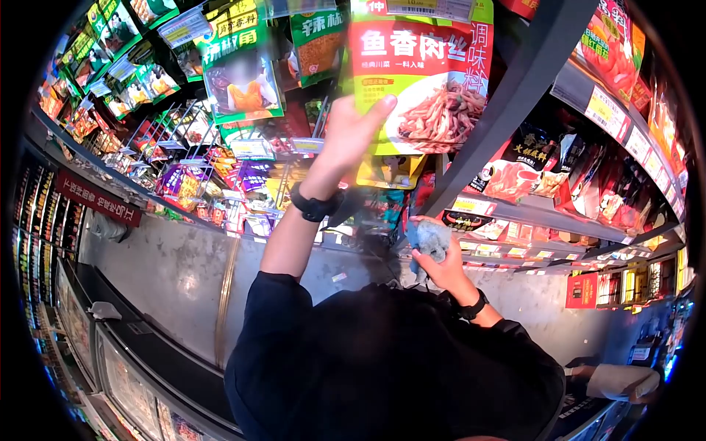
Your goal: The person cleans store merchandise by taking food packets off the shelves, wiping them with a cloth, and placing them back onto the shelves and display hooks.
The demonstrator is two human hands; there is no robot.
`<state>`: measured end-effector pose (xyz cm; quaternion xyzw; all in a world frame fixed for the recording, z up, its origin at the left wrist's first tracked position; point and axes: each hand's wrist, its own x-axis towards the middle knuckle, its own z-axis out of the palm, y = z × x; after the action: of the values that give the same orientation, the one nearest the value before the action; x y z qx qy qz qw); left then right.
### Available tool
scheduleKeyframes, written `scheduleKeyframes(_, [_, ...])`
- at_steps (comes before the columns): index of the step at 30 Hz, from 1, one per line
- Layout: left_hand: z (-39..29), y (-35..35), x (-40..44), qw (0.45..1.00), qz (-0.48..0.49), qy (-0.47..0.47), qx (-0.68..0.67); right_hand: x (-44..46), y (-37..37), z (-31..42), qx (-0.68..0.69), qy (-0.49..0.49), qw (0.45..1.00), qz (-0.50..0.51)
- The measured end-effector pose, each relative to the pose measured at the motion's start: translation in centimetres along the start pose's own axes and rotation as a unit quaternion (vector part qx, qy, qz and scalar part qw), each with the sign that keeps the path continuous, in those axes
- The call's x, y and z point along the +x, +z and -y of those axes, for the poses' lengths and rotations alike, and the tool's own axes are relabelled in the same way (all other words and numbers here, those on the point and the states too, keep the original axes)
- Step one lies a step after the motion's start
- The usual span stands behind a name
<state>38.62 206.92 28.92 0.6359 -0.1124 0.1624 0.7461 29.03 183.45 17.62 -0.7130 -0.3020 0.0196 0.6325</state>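
Note:
My left hand (353,136) grips the left edge of a red and yellow-green seasoning packet (426,51), its thumb on the printed front and its fingers out of sight behind. The packet hangs upright at the shelf, a price tag (430,9) across its top, and pictures a dish of shredded meat. Lower and to the right, my right hand (447,270) is closed around a crumpled grey cloth (432,241) with a blue part along its left side. Green packets (243,73) hang left of my left hand.
A dark slanting shelf post (507,95) separates the hanging packets from shelves of red bags (515,165) on the right. Behind me at left stands a black-edged freezer case (140,323). A beige object (624,382) shows at lower right.

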Motion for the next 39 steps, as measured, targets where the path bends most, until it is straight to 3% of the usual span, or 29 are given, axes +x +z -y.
scheduleKeyframes(6, [-3.1,-1.4,-2.1,0.993,-0.003,0.017,0.121,0.2,0.8,0.7,0.026,0.027,0.999,-0.006])
scheduleKeyframes(11, [-5.0,-3.3,-5.0,0.997,0.025,-0.046,0.062,0.1,1.4,0.0,0.055,0.046,0.997,-0.014])
scheduleKeyframes(16, [-3.2,-5.7,-8.9,0.991,0.004,-0.135,0.010,0.5,1.1,-0.2,0.066,0.112,0.989,-0.076])
scheduleKeyframes(18, [-0.8,-7.2,-10.9,0.990,-0.001,-0.140,-0.016,1.6,2.1,0.6,0.135,0.095,0.969,-0.185])
scheduleKeyframes(19, [0.4,-7.6,-12.1,0.986,-0.006,-0.160,-0.038,2.6,2.4,1.1,0.204,0.061,0.962,-0.170])
scheduleKeyframes(20, [1.4,-7.8,-13.3,0.982,-0.012,-0.179,-0.061,2.6,2.3,0.9,0.247,0.099,0.950,-0.166])
scheduleKeyframes(22, [2.7,-7.4,-15.5,0.970,0.000,-0.193,-0.149,2.7,3.1,1.0,0.247,0.105,0.950,-0.157])
scheduleKeyframes(24, [3.0,-7.6,-18.0,0.935,0.007,-0.262,-0.239,3.0,4.3,0.5,0.253,0.122,0.951,-0.133])
scheduleKeyframes(26, [5.2,-9.3,-19.9,0.884,0.095,-0.200,-0.412,3.0,5.5,0.0,0.249,0.175,0.946,-0.108])
scheduleKeyframes(29, [6.0,-9.0,-20.9,0.765,0.029,-0.131,-0.629,3.2,6.7,-1.9,0.261,0.219,0.937,-0.072])
scheduleKeyframes(33, [6.2,-9.3,-20.8,0.750,-0.031,-0.102,-0.653,4.5,7.7,-0.7,0.115,0.143,0.970,-0.159])
scheduleKeyframes(34, [5.8,-9.4,-20.8,0.768,-0.032,-0.101,-0.632,5.1,8.0,-0.9,0.096,0.052,0.970,-0.217])
scheduleKeyframes(36, [4.9,-9.3,-20.6,0.803,-0.031,-0.099,-0.587,6.0,8.3,0.5,0.143,-0.058,0.960,-0.233])
scheduleKeyframes(38, [4.2,-8.6,-19.9,0.801,-0.044,-0.113,-0.586,6.0,9.2,2.0,0.100,-0.126,0.976,-0.147])
scheduleKeyframes(39, [4.1,-8.2,-19.7,0.800,-0.051,-0.121,-0.586,5.8,10.4,3.5,0.126,-0.070,0.986,-0.078])
